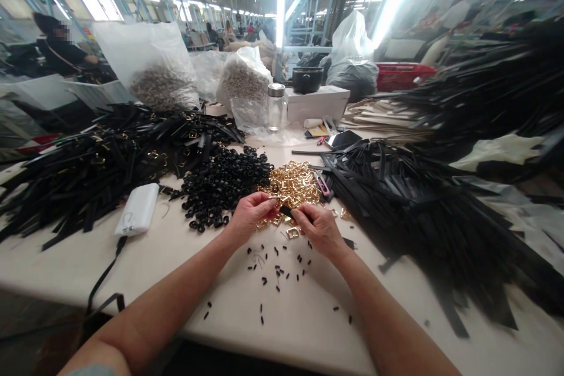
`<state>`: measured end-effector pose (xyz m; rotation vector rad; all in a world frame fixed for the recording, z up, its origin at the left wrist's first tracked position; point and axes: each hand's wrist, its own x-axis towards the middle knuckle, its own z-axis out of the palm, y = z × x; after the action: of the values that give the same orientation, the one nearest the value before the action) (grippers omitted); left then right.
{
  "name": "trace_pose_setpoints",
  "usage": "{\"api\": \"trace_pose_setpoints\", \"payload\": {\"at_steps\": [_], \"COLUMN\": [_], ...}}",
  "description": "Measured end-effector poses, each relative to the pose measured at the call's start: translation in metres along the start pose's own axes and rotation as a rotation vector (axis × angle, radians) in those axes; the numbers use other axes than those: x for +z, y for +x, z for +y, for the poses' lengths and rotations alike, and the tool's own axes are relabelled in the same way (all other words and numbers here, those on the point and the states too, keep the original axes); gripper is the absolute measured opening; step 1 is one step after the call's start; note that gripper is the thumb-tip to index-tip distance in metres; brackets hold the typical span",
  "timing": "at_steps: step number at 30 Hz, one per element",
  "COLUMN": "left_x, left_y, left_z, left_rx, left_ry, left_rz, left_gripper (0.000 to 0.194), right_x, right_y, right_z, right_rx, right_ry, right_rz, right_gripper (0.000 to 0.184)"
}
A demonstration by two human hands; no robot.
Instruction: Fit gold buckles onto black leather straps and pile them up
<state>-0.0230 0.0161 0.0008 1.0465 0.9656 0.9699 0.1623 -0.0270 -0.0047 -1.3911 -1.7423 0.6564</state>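
My right hand [319, 226] is closed in a pinch on a black strap [286, 210], whose short end points toward my left hand. My left hand [247, 216] is closed too, thumb against fingers; what it pinches is too small to make out. Both hands are close together over the near edge of a heap of gold metal buckles [295, 179]. One loose gold buckle [292, 234] lies on the table just below the fingers. Left of that heap is a pile of small black loops [229, 179]. Small black bits [277, 270] are scattered on the tabletop below my hands.
Black straps with buckles [110, 147] are heaped at left, plain black straps [396, 200] at right. Pink-handled snips [324, 185] lie beside the buckles. A white power bank [137, 210] has a cable attached. A glass bottle [275, 108] and filled bags [244, 79] stand behind.
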Motion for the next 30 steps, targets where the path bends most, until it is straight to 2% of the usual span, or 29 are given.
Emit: {"api": "trace_pose_setpoints", "payload": {"at_steps": [8,18,21,30], "left_x": [0.002,0.003,0.003,0.003], "left_y": [-0.001,0.0,0.0,-0.003], "left_z": [-0.001,-0.002,-0.003,-0.004], "left_rx": [0.105,0.139,0.161,0.127], "left_ry": [0.099,0.108,0.159,0.129], "left_rz": [0.011,0.022,0.027,0.011], "left_gripper": [0.021,0.012,0.012,0.026], "right_x": [0.006,0.003,0.005,0.011], "right_y": [-0.003,-0.004,-0.005,-0.004], "right_z": [0.0,-0.018,-0.018,-0.008], "right_rx": [0.03,0.104,0.113,0.102], "right_ry": [0.063,0.282,0.32,0.031], "right_rz": [-0.006,-0.091,-0.077,0.069], "right_gripper": [0.03,0.032,0.033,0.033]}}
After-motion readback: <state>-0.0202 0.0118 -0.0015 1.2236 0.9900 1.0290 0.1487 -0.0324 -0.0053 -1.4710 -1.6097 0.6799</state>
